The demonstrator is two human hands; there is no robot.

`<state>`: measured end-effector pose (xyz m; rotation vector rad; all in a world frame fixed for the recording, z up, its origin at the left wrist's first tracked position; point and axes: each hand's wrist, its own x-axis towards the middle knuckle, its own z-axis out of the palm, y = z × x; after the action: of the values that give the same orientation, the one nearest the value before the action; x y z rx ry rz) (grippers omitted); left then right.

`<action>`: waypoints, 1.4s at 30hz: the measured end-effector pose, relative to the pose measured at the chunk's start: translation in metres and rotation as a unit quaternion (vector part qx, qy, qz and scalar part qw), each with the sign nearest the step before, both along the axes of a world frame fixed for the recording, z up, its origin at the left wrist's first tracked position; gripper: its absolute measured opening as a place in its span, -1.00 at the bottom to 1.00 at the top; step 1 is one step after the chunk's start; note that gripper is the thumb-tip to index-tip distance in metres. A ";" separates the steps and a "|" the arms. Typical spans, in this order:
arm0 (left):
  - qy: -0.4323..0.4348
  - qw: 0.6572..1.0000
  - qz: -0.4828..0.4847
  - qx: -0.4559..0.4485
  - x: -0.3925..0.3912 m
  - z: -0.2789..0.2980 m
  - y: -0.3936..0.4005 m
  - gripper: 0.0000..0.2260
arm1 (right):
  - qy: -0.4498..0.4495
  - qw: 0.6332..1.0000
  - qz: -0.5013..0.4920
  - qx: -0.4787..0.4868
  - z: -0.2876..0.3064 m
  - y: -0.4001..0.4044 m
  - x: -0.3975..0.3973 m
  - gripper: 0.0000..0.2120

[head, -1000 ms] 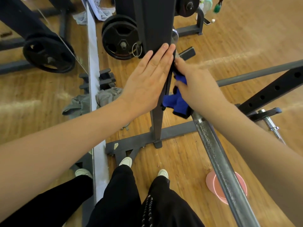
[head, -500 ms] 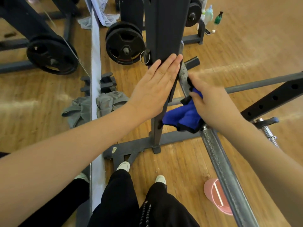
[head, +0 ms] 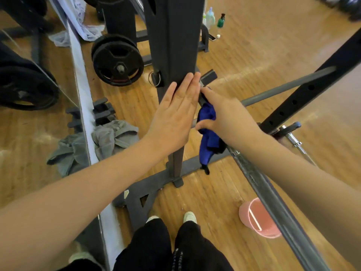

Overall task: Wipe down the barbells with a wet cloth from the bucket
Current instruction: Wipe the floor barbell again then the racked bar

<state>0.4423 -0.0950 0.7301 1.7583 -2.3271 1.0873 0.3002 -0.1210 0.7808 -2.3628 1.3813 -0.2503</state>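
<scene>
A: What is each grip doing?
B: The left hand [head: 175, 112] lies flat, fingers straight and together, pressed against the black upright post [head: 173, 45]. The right hand [head: 226, 116] has its fingers curled round a blue cloth [head: 208, 132], clamped on the barbell [head: 259, 184] just beside the post.

A: And around them?
B: On the left a mirror [head: 29, 118], with a grey rag [head: 115, 135] on the wooden floor [head: 254, 61] at its foot. A black weight plate [head: 118, 59] stands behind. The bar runs down to the right, passing over a pink bucket [head: 254, 220] on the floor. Bottles [head: 211, 19] stand far back.
</scene>
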 end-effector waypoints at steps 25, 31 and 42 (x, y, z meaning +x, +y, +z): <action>0.096 0.947 -0.185 0.244 0.006 0.019 -0.003 -0.33 | 0.081 0.936 -0.340 -0.028 -0.006 0.074 0.009 -0.62; 0.108 0.930 -0.215 0.278 0.001 0.015 -0.007 -0.22 | 0.136 0.929 -0.344 0.009 -0.007 0.075 0.019 -0.40; 0.153 0.913 -0.221 0.308 0.002 0.014 -0.005 -0.15 | 0.129 0.904 -0.408 -0.021 -0.011 0.106 0.018 -0.38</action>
<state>0.4443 -0.1003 0.7437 1.2578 -2.8124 -0.0030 0.3183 -0.0148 0.7695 -1.7465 2.4611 -0.1879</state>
